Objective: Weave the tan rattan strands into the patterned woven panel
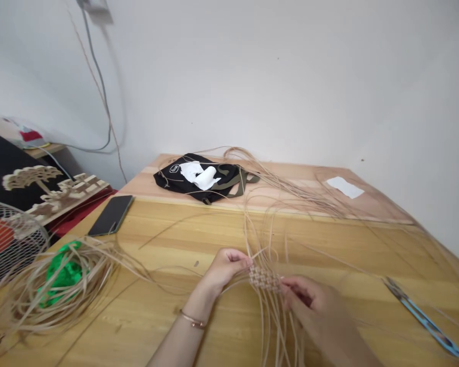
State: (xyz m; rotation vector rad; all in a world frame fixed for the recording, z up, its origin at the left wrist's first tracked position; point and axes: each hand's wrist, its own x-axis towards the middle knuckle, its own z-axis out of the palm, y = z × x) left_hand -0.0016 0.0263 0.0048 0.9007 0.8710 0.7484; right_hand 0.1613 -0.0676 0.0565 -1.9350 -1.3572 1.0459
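A small woven patch of rattan strips (264, 279) lies between my two hands, with long loose strands running out of it toward the wall and toward me. At its left edge my left hand (229, 265) pinches a strip between thumb and fingers; a bracelet circles that wrist. My right hand (306, 298), a little blurred, has its fingers closed on the patch's right edge. The strands nearest me hang down between my forearms.
A rattan coil (95, 285) with green foil (63, 272) sits at left, near a phone (110, 215) and a fan (13, 244). Behind are a black bag (168, 178), loose strands (286, 186) and white paper (345, 187). Blue-handled pliers (421, 313) lie at right.
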